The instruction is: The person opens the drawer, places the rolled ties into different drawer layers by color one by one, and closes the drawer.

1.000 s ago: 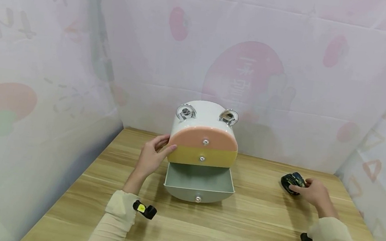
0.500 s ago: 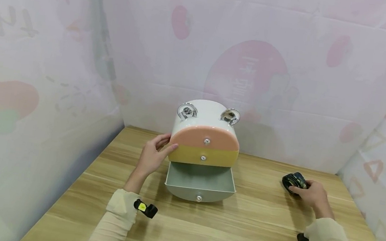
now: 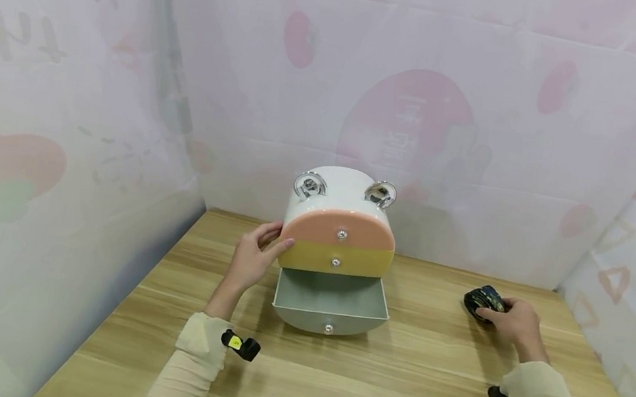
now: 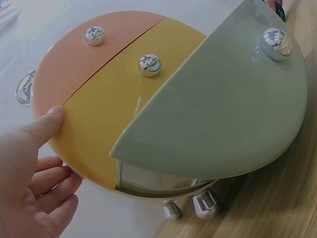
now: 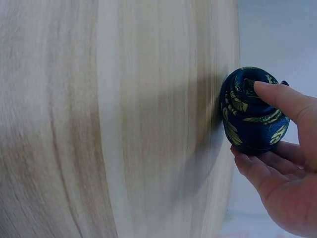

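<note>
The small rounded plastic drawer cabinet (image 3: pixel 338 227) has a glossy white shell; its top drawer front (image 3: pixel 339 229) is salmon pink, the middle drawer front (image 3: pixel 336 258) pale yellow, the pulled-out bottom drawer (image 3: pixel 331 303) a muted grey-green; each front carries a shiny silver knob (image 4: pixel 149 65); the cabinet's little feet (image 4: pixel 205 204) are chrome too. The rolled fabric bundle (image 5: pixel 251 110) is dark navy, printed with yellow-green leaf shapes. The wooden tabletop (image 3: pixel 391 380) is light tan with paler and darker grain streaks. The backdrop sheeting (image 3: pixel 411 117) is pale pink-white with faded rose blotches and lettering; the sleeves (image 3: pixel 199 343) are cream.
</note>
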